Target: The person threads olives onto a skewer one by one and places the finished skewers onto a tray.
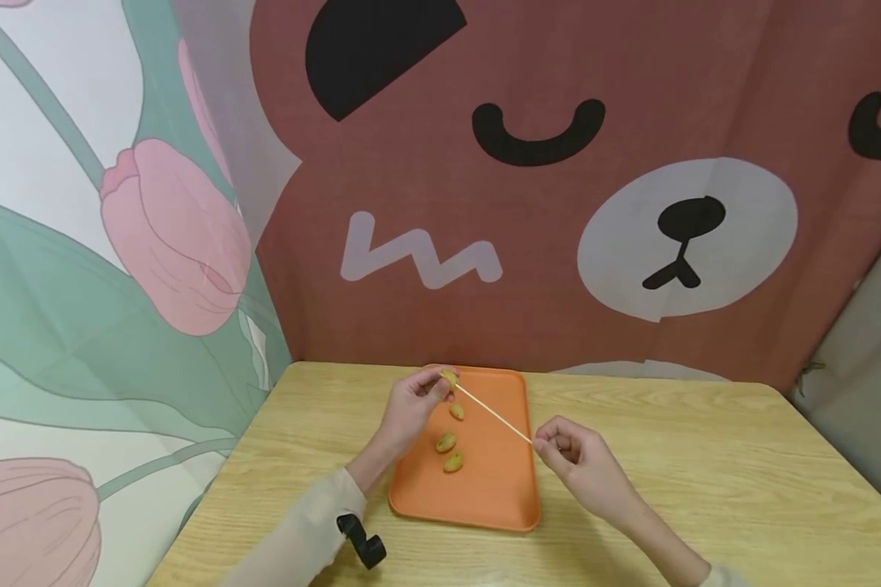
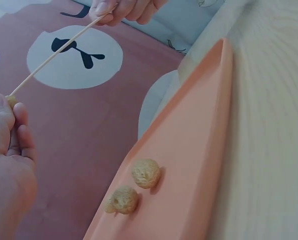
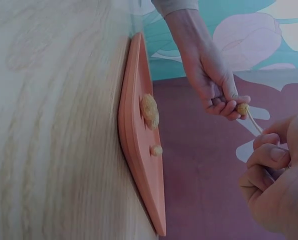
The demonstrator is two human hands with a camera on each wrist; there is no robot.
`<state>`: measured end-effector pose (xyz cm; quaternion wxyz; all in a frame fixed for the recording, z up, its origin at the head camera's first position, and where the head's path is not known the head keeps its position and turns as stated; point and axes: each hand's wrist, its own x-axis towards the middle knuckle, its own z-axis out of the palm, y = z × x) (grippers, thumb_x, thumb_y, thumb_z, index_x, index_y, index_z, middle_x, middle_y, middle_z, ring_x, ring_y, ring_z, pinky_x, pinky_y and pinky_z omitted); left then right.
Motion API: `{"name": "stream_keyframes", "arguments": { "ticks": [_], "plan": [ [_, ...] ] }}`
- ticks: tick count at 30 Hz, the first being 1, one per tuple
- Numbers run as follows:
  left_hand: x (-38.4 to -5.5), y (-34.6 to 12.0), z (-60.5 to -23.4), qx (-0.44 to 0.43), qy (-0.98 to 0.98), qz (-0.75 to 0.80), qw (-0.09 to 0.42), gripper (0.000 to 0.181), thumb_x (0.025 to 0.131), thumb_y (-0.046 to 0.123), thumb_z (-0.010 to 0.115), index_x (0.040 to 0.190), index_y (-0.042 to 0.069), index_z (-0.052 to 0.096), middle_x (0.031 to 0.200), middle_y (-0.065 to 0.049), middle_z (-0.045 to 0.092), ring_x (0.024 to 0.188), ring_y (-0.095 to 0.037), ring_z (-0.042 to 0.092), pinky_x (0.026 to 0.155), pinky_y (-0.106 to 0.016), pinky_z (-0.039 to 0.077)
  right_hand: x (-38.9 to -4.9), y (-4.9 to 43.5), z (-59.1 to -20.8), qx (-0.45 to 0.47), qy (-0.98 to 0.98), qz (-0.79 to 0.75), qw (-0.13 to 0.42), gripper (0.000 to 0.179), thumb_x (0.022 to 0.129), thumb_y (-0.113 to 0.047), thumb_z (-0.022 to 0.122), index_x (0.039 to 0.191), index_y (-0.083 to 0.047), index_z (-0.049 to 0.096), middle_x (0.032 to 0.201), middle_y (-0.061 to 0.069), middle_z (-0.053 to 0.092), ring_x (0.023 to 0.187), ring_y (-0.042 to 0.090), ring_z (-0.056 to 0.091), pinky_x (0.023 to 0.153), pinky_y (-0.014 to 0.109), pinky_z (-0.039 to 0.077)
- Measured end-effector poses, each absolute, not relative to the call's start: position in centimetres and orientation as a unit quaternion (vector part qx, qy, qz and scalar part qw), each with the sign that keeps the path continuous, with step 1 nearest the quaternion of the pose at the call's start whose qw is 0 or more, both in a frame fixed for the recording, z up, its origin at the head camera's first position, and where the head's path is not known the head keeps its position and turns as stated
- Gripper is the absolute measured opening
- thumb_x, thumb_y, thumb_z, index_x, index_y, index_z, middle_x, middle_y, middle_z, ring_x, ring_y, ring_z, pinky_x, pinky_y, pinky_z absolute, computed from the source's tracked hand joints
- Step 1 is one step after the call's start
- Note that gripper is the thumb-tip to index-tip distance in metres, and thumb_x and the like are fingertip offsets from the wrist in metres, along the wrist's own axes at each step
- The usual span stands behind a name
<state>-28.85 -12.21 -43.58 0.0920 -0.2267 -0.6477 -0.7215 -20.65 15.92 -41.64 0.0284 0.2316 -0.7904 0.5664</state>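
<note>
Head view: left-hand grip (image 1: 409, 408) pinched a yellow-brown lump (image 1: 450, 378), right-hand grip (image 1: 580, 465) the stick (image 1: 495, 413) touching it; 3 other lumps (image 1: 446, 443) lay on an orange tray (image 1: 493, 493).

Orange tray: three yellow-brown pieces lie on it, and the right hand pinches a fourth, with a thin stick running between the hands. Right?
Not quite: in the head view, the left hand pinches the fourth piece; the right hand holds the thin stick. The rest stands: three pieces on the orange tray, the stick between the hands.
</note>
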Motion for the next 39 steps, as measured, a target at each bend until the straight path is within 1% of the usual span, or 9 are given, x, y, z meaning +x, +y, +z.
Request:
{"name": "stream_keyframes", "arguments": {
  "ticks": [4, 8, 12, 16, 23, 29, 32, 36, 39],
  "plan": [
    [-28.8, -12.1, -43.9, -0.221, -0.656, -0.718, 0.071, 0.026, 0.1, 0.015, 0.063, 0.101, -0.009, 0.072, 0.113, -0.012, 0.071, 0.086, -0.028, 0.068, 0.092, -0.034, 0.054, -20.6, 15.4, -41.8, 0.225, -0.789, 0.571, 0.035, 0.013, 0.102, -0.019, 0.067, 0.097, -0.007, 0.066, 0.068, 0.002, 0.055, 0.054, 0.008, 0.043, 0.049, 0.026, 0.04],
    [-28.8, -11.8, -44.3, -0.226, -0.664, -0.71, 0.06, 0.026, 0.1, 0.014, 0.063, 0.103, -0.012, 0.07, 0.11, -0.011, 0.072, 0.088, -0.037, 0.066, 0.093, -0.034, 0.053, -20.5, 15.0, -42.0, 0.222, -0.787, 0.575, 0.036, 0.014, 0.102, -0.019, 0.067, 0.096, -0.006, 0.065, 0.07, 0.004, 0.057, 0.055, 0.009, 0.044, 0.05, 0.026, 0.04],
    [-28.7, -11.6, -44.2, -0.231, -0.671, -0.702, 0.064, 0.03, 0.101, 0.016, 0.064, 0.11, -0.012, 0.07, 0.093, -0.015, 0.071, 0.081, -0.026, 0.067, 0.084, -0.03, 0.055, -20.8, 14.2, -42.2, 0.218, -0.786, 0.577, 0.047, 0.012, 0.101, -0.017, 0.068, 0.094, -0.008, 0.066, 0.069, 0.007, 0.057, 0.056, 0.009, 0.046, 0.051, 0.026, 0.042],
    [-28.6, -11.4, -43.9, -0.229, -0.68, -0.693, 0.069, 0.03, 0.101, 0.016, 0.064, 0.112, -0.011, 0.07, 0.086, -0.02, 0.069, 0.077, -0.019, 0.066, 0.079, -0.028, 0.055, -21.4, 13.5, -42.2, 0.217, -0.786, 0.576, 0.052, 0.011, 0.101, -0.015, 0.068, 0.094, -0.007, 0.065, 0.069, 0.007, 0.058, 0.056, 0.01, 0.048, 0.051, 0.026, 0.043],
    [-28.6, -11.6, -43.3, -0.232, -0.693, -0.678, 0.076, 0.024, 0.103, 0.017, 0.063, 0.106, -0.005, 0.074, 0.081, -0.016, 0.068, 0.076, -0.022, 0.066, 0.074, -0.027, 0.055, -22.7, 12.1, -41.3, 0.212, -0.795, 0.565, 0.054, 0.012, 0.101, -0.018, 0.067, 0.095, -0.008, 0.065, 0.069, 0.004, 0.058, 0.057, 0.012, 0.047, 0.052, 0.026, 0.041],
    [-28.8, -11.5, -43.5, -0.234, -0.698, -0.674, 0.063, 0.025, 0.104, 0.013, 0.061, 0.112, -0.008, 0.072, 0.083, -0.018, 0.068, 0.074, -0.013, 0.065, 0.071, -0.024, 0.053, -23.7, 10.9, -41.0, 0.216, -0.792, 0.568, 0.058, 0.014, 0.101, -0.017, 0.068, 0.094, -0.005, 0.065, 0.067, 0.004, 0.056, 0.056, 0.012, 0.044, 0.052, 0.026, 0.039],
    [-28.7, -11.6, -43.2, -0.234, -0.7, -0.673, 0.051, 0.026, 0.104, 0.012, 0.06, 0.116, -0.008, 0.071, 0.085, -0.019, 0.068, 0.078, -0.021, 0.066, 0.071, -0.023, 0.051, -24.2, 10.4, -41.0, 0.213, -0.791, 0.571, 0.06, 0.014, 0.101, -0.015, 0.068, 0.094, -0.003, 0.066, 0.067, 0.005, 0.056, 0.056, 0.012, 0.045, 0.052, 0.025, 0.039],
    [-28.7, -11.7, -43.4, -0.237, -0.7, -0.673, 0.029, 0.027, 0.104, 0.016, 0.061, 0.118, -0.004, 0.072, 0.088, -0.021, 0.068, 0.081, -0.028, 0.066, 0.073, -0.027, 0.054, -24.7, 9.8, -41.1, 0.213, -0.784, 0.58, 0.058, 0.014, 0.1, -0.013, 0.068, 0.096, -0.001, 0.066, 0.067, 0.005, 0.056, 0.055, 0.012, 0.044, 0.052, 0.025, 0.038],
    [-29.0, -11.8, -44.1, -0.244, -0.704, -0.667, 0.015, 0.029, 0.103, 0.019, 0.063, 0.12, -0.002, 0.073, 0.091, -0.017, 0.07, 0.082, -0.023, 0.067, 0.081, -0.04, 0.057, -25.0, 9.4, -41.3, 0.209, -0.781, 0.587, 0.054, 0.015, 0.1, -0.013, 0.068, 0.096, 0.001, 0.066, 0.067, 0.004, 0.055, 0.056, 0.013, 0.044, 0.053, 0.025, 0.038]
  ]
}}
